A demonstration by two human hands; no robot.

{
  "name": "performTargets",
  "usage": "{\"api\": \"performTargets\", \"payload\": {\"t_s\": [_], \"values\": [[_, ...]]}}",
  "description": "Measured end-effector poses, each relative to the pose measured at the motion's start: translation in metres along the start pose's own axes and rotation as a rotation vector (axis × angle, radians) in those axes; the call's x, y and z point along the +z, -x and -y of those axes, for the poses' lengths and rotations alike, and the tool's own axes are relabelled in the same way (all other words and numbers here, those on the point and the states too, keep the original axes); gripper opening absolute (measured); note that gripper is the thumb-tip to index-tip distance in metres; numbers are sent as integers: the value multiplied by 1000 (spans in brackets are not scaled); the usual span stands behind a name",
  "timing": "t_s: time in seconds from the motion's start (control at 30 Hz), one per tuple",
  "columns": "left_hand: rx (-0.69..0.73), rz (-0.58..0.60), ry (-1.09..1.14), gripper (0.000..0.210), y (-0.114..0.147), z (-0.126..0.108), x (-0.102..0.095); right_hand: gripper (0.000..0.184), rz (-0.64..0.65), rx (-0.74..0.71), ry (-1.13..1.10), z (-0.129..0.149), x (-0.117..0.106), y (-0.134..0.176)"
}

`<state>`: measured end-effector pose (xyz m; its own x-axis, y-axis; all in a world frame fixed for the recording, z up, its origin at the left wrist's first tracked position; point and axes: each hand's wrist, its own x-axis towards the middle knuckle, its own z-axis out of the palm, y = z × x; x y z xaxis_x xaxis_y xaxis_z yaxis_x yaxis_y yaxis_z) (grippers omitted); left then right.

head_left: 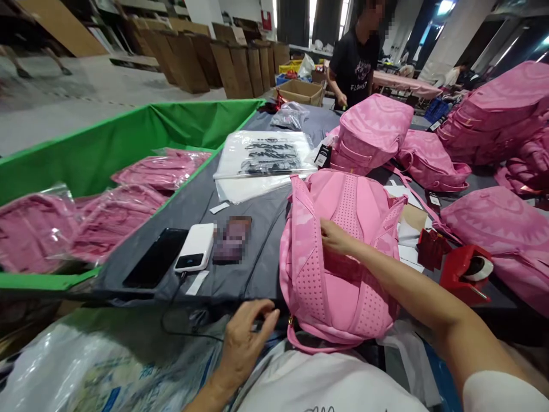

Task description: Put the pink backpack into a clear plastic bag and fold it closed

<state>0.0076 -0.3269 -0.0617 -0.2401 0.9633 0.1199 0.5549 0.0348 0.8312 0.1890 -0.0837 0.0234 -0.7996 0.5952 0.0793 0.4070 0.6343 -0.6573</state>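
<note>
A pink backpack (343, 206) lies before me at the table's front edge, its padded back panel and perforated shoulder straps facing up. My right hand (337, 237) reaches across it, fingers curled at the inner edge of the left shoulder strap (309, 252); the fingertips are partly hidden there. Beside the bag's lower left corner, my left hand (246, 337) hovers with thumb and fingers apart, holding nothing. A zipper pull (290, 321) hangs near the bag's lower left edge.
On the table are a black phone (156, 257), a white power bank (195, 247), plastic bags (266, 154) and a red tape dispenser (465, 274). Pink backpacks (501, 114) crowd the right. A green-walled bin (193, 123) holds bagged backpacks. A person (355, 57) stands across the table.
</note>
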Motion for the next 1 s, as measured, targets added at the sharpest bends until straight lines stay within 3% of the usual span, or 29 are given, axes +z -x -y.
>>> {"api": "performTargets", "payload": {"t_s": [0.07, 0.1, 0.13, 0.2, 0.27, 0.33, 0.43, 0.5, 0.57, 0.63, 0.73, 0.8, 0.9, 0.93, 1.0], "values": [[90, -156, -55, 51, -21, -6, -10, 32, -1, 31, 103, 4, -26, 22], [126, -177, -67, 57, -34, -12, -12, 32, -39, 53, 200, 5, -37, 37], [157, -162, -63, 62, -48, -19, -10, 33, -104, 75, 310, 7, -46, 54], [213, -24, 18, 61, -78, -38, 3, 37, -292, 103, 510, 9, -48, 90], [298, 203, 137, 50, -108, -61, 26, 43, -422, 110, 611, 10, -32, 117], [393, 398, 137, 38, -136, -81, 53, 51, -389, 108, 593, 6, -5, 131], [470, 460, -106, 23, -169, -93, 78, 44, -365, 183, 487, -4, 24, 135], [454, 401, -174, 23, -178, -87, 74, 33, -428, 176, 432, -5, 27, 136], [416, 240, -143, 25, -172, -74, 55, 29, -504, 75, 437, 0, 20, 136], [326, 16, -61, 30, -151, -58, 30, 29, -484, -127, 490, 15, 10, 131], [45, -178, 84, 40, -99, -35, 9, 29, -250, -496, 569, 44, 7, 106], [-151, -102, 182, 43, -63, -21, 12, 22, -52, -613, 625, 59, 13, 81], [-235, 294, 275, 41, -23, -8, 33, 19, 279, -572, 717, 68, 31, 49], [-230, 376, 276, 40, -15, -6, 41, 21, 362, -556, 721, 69, 39, 45], [-232, 363, 256, 42, -4, -3, 54, 23, 415, -597, 664, 71, 55, 45]]}}
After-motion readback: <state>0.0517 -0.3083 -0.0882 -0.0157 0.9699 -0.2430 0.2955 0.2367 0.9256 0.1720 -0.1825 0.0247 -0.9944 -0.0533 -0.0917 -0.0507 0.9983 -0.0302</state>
